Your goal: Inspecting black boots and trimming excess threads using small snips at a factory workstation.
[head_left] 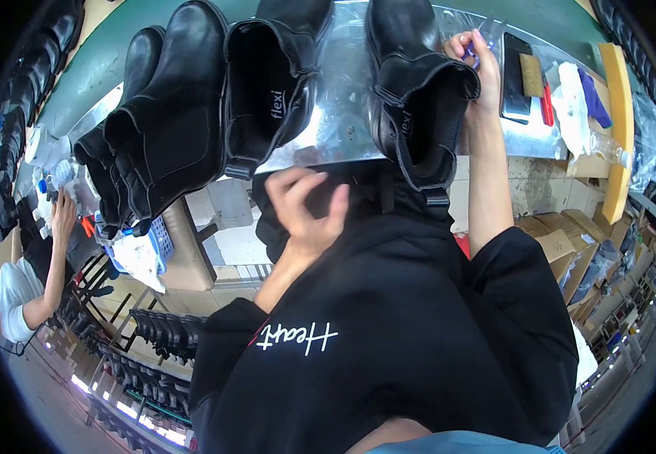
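- Now I see the left hand (305, 208) half open, near the table (343, 113).
- The right hand (477, 60) grips purple scissors (469, 55) beside a black boot (419, 72).

Black boots (184, 68) surround the silver tabletop (341, 98). At the tabletop's right side show a purple-handled tool (469, 56), a red-handled tool (546, 107) and a tan block (531, 75); beyond it, a green surface (108, 49); below, a blue lattice-patterned basket (163, 242).

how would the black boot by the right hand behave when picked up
The boot would probably flex at the top, since its opening bends unevenly. The toe looks full and rounded, so it is likely stiffer there. Its smooth, shiny surface may feel slightly slippery.
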`<act>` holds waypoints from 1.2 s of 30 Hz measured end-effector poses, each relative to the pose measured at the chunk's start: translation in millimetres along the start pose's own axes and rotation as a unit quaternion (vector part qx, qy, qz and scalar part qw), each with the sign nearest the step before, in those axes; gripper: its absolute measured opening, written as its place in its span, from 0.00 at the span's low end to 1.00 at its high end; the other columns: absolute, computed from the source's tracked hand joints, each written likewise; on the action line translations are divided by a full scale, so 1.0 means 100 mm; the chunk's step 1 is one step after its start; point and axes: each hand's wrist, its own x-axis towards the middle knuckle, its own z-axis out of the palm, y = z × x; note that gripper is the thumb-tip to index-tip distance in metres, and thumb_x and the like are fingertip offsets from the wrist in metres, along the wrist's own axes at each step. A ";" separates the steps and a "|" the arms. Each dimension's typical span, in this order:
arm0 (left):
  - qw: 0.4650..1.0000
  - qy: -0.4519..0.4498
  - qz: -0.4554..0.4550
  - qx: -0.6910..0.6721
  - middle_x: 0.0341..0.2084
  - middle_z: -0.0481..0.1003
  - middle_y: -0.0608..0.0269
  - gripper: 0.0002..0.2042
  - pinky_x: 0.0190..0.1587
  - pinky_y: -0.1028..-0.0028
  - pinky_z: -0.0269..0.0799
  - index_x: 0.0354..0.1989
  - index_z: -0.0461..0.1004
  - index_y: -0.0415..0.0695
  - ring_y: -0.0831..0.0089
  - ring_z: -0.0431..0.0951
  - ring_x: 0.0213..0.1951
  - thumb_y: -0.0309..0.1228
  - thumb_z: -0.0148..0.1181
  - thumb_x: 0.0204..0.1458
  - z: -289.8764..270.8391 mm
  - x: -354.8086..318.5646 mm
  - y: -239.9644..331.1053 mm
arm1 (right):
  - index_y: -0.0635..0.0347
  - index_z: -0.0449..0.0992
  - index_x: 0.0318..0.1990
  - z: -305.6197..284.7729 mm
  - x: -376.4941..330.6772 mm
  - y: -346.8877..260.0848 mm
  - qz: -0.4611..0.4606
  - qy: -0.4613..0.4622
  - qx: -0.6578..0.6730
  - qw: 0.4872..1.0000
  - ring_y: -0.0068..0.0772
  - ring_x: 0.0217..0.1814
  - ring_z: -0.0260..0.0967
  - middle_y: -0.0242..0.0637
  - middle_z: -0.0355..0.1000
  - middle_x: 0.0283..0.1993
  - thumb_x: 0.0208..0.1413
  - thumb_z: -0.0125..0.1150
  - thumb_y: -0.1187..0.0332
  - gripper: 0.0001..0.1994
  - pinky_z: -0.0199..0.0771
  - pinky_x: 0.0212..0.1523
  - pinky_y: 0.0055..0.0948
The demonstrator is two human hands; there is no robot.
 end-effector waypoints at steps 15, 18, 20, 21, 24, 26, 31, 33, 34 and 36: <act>0.973 -0.008 -0.229 0.001 0.39 0.81 0.54 0.20 0.43 0.75 0.76 0.46 0.78 0.31 0.71 0.81 0.38 0.26 0.75 0.44 0.03 0.38 -0.63 | 0.61 0.70 0.36 -0.02 0.03 0.03 0.005 -0.005 -0.016 1.000 0.17 0.25 0.55 0.33 0.64 0.30 0.69 0.49 0.62 0.13 0.57 0.28 0.16; 0.944 -0.040 -0.320 -0.064 0.54 0.70 0.46 0.39 0.59 0.66 0.67 0.62 0.62 0.32 0.62 0.72 0.55 0.25 0.76 0.41 -0.06 0.37 -0.54 | 0.61 0.69 0.37 -0.12 0.05 -0.01 0.018 -0.013 0.012 1.000 0.17 0.25 0.56 0.33 0.64 0.31 0.69 0.47 0.63 0.12 0.60 0.27 0.16; 0.934 -0.037 -0.337 -0.111 0.53 0.70 0.47 0.38 0.58 0.66 0.68 0.62 0.63 0.33 0.63 0.73 0.55 0.25 0.76 0.41 -0.09 0.35 -0.52 | 0.61 0.69 0.37 -0.11 0.04 0.00 0.011 -0.013 0.001 1.000 0.17 0.26 0.56 0.32 0.64 0.31 0.69 0.48 0.62 0.12 0.59 0.27 0.16; 0.947 -0.038 -0.313 -0.061 0.51 0.71 0.47 0.37 0.56 0.66 0.69 0.60 0.64 0.33 0.62 0.74 0.53 0.26 0.77 0.40 -0.11 0.28 -0.58 | 0.61 0.69 0.36 -0.08 0.03 0.00 0.005 -0.014 -0.010 1.000 0.17 0.26 0.56 0.32 0.64 0.31 0.69 0.48 0.62 0.12 0.59 0.28 0.16; 0.967 -0.042 -0.252 -0.002 0.49 0.71 0.48 0.37 0.54 0.65 0.69 0.58 0.65 0.33 0.60 0.74 0.51 0.29 0.78 0.38 -0.04 0.18 -0.54 | 0.59 0.70 0.35 -0.09 0.05 0.04 -0.001 -0.007 -0.035 0.999 0.17 0.25 0.55 0.32 0.65 0.30 0.68 0.50 0.61 0.12 0.57 0.29 0.16; 0.983 -0.041 -0.177 0.029 0.48 0.70 0.50 0.38 0.52 0.65 0.70 0.56 0.65 0.34 0.60 0.73 0.50 0.32 0.79 0.37 -0.02 0.10 -0.43 | 0.59 0.70 0.36 -0.08 0.04 0.05 -0.008 0.003 -0.049 0.999 0.17 0.25 0.55 0.32 0.65 0.30 0.67 0.51 0.61 0.12 0.55 0.30 0.17; 0.994 -0.057 -0.065 0.072 0.50 0.66 0.51 0.44 0.51 0.62 0.68 0.57 0.60 0.37 0.58 0.69 0.51 0.39 0.82 0.34 -0.01 0.00 -0.26 | 0.59 0.70 0.36 -0.07 0.04 0.04 -0.012 -0.007 -0.033 0.999 0.18 0.25 0.54 0.32 0.63 0.29 0.67 0.52 0.61 0.11 0.55 0.29 0.18; 0.991 -0.100 -0.066 0.056 0.54 0.62 0.49 0.53 0.58 0.59 0.63 0.64 0.52 0.38 0.54 0.64 0.57 0.41 0.82 0.32 -0.03 0.09 -0.19 | 0.59 0.70 0.36 -0.08 0.03 0.03 -0.016 -0.009 -0.036 0.999 0.18 0.25 0.54 0.32 0.63 0.28 0.67 0.52 0.61 0.11 0.55 0.29 0.18; 0.994 -0.080 -0.065 -0.021 0.55 0.63 0.48 0.45 0.60 0.60 0.64 0.62 0.56 0.37 0.54 0.65 0.58 0.44 0.77 0.41 -0.07 0.17 -0.15 | 0.58 0.71 0.36 -0.09 0.03 0.02 -0.008 -0.014 -0.020 1.000 0.18 0.25 0.54 0.32 0.63 0.28 0.66 0.53 0.61 0.11 0.55 0.28 0.19; 0.997 -0.033 -0.033 -0.059 0.54 0.65 0.45 0.39 0.58 0.62 0.65 0.60 0.60 0.34 0.55 0.67 0.57 0.43 0.73 0.45 -0.12 0.26 -0.26 | 0.58 0.72 0.35 -0.08 0.03 0.00 -0.002 -0.020 -0.006 1.000 0.18 0.25 0.54 0.32 0.64 0.28 0.66 0.53 0.61 0.11 0.55 0.28 0.19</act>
